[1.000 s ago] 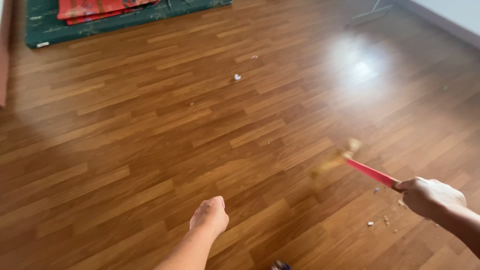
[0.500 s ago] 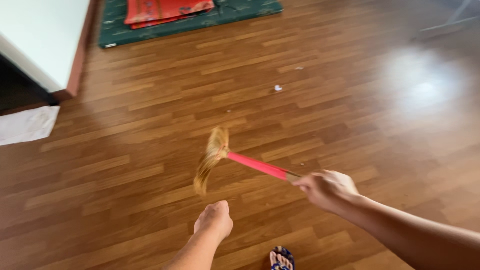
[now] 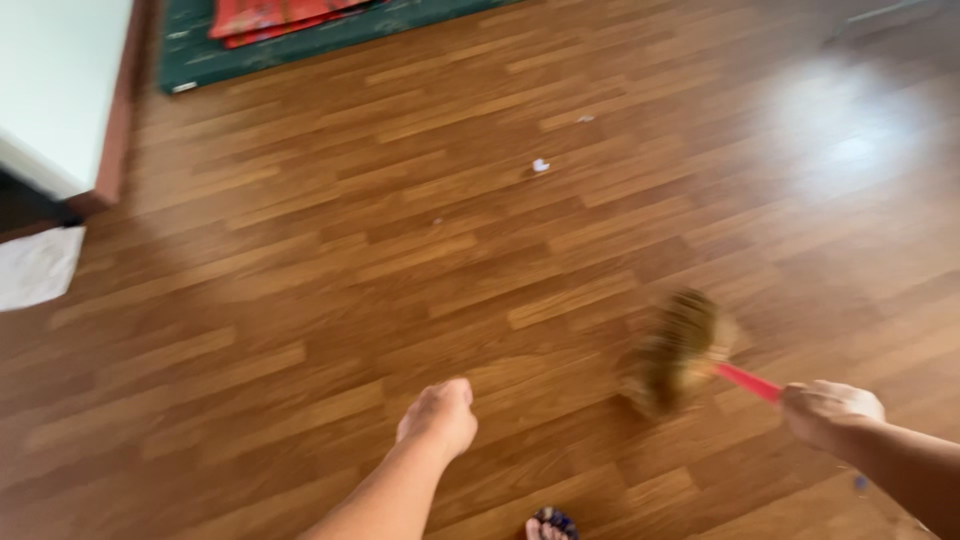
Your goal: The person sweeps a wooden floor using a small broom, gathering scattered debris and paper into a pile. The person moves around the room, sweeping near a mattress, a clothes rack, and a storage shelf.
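- Across the whole view runs one wood floor (image 3: 300, 300), with one green mat (image 3: 300, 45) at the far edge and one white cloth (image 3: 35, 265) at the left.
- One broom (image 3: 685, 350), blurred, bristles low over the floor at right, its red handle (image 3: 748, 382) running into the right hand (image 3: 830, 412), fingers clamped round it.
- One left hand (image 3: 440, 415), free, fingers curled together, holding nothing.
- Two white scraps (image 3: 540, 165) lie well apart from the broom; a hard sweep could scatter them toward the mat.
- One sandalled foot (image 3: 550, 525) at the bottom edge; the bristles could clip it on a close swing.
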